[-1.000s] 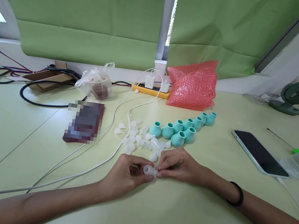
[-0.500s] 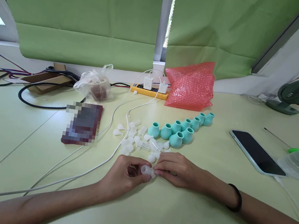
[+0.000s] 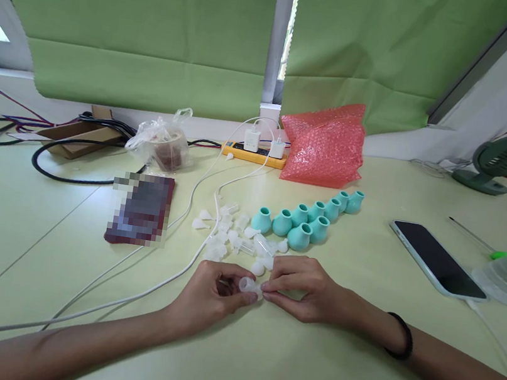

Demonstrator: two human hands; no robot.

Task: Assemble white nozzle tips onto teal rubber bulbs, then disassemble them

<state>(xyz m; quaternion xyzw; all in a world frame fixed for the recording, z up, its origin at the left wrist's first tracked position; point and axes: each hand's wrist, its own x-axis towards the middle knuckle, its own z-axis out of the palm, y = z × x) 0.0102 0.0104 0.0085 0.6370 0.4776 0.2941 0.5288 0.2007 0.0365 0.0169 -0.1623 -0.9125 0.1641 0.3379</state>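
Note:
My left hand [image 3: 212, 295] and my right hand [image 3: 303, 286] meet low over the pale green table [image 3: 29, 226], both pinching one small clear plastic piece [image 3: 249, 286] between their fingertips. Just beyond the hands lies a scatter of several small translucent white parts [image 3: 232, 232]. Behind those stand several teal rubber bulbs [image 3: 304, 216] in a slanting row. A black band circles my right wrist [image 3: 403, 344].
A dark phone [image 3: 436, 258] lies at the right, a blurred dark pouch [image 3: 141, 208] at the left. White charging cables [image 3: 195, 197] run to a yellow power strip [image 3: 254, 152]. Pink bubble wrap [image 3: 324, 143], a plastic bag [image 3: 160, 141], black cables [image 3: 62, 158], a green fan [image 3: 505, 161] stand behind.
Both hands stay together on the clear piece. My right hand's fingers have shifted a little around it; the view has moved slightly.

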